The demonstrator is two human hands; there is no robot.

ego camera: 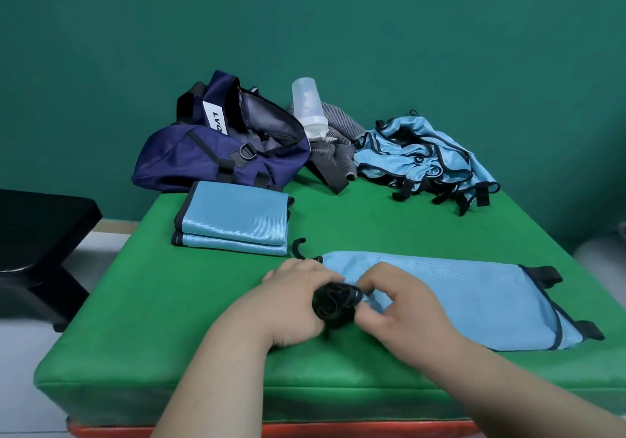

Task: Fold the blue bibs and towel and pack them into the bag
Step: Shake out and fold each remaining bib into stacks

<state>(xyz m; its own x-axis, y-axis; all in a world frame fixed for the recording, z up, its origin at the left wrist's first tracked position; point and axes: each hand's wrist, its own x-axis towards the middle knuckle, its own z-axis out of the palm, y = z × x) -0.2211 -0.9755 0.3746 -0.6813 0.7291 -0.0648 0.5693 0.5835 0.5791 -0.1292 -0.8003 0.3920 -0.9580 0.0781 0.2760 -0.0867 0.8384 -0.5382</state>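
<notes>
A blue bib lies flat along the near right part of the green table, its black-edged straps trailing off the right end. At its left end, two bare hands meet over a bunched knot of black straps. The left hand curls its grip closed around the bundle from the left, fingers wrapped over the top. The right hand pinches the strap and the bib's edge between thumb and fingertips, its grip nearly closed on the fabric. A loose black strap end curls on the table just beyond the left hand.

Behind the hands, toward the left, sit two folded bibs, stacked one on the other with neat edges. Farther back at the left stands the navy bag, its top unzipped and gaping, a white label showing on the flap. Just right of the bag, a clear plastic bottle rests upside down on a grey towel. At the far right of the table lies a heap of unfolded bibs, black straps tangled among them. A black bench stands off the table's left side before a teal wall.
</notes>
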